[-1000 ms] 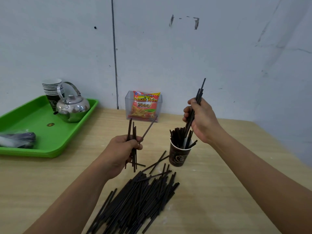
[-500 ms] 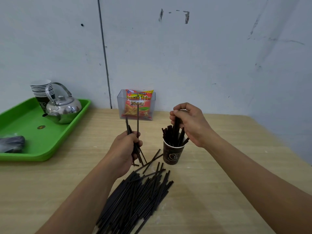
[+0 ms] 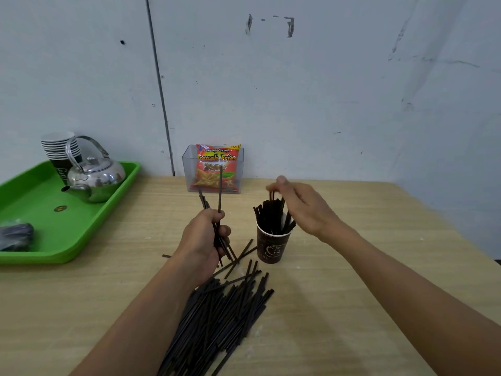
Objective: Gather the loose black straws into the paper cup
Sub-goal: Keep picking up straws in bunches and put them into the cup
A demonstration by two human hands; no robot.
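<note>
Presently my left hand (image 3: 204, 236) gripped several straws (image 3: 220, 185) upright, my right hand (image 3: 303, 210) hovered blurred over the cup (image 3: 272, 246), grip unreadable; feeding them ends-first seemed best.

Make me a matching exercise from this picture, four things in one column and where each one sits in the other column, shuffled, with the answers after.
Column one
1. metal kettle
2. snack packet
3. paper cup
4. loose straw pile

Column two
A. inside the clear plastic box by the wall
B. on the green tray
C. lying flat on the table, nearest the camera
D. standing upright on the table, right of centre

Pairs: 1-B, 2-A, 3-D, 4-C
</note>
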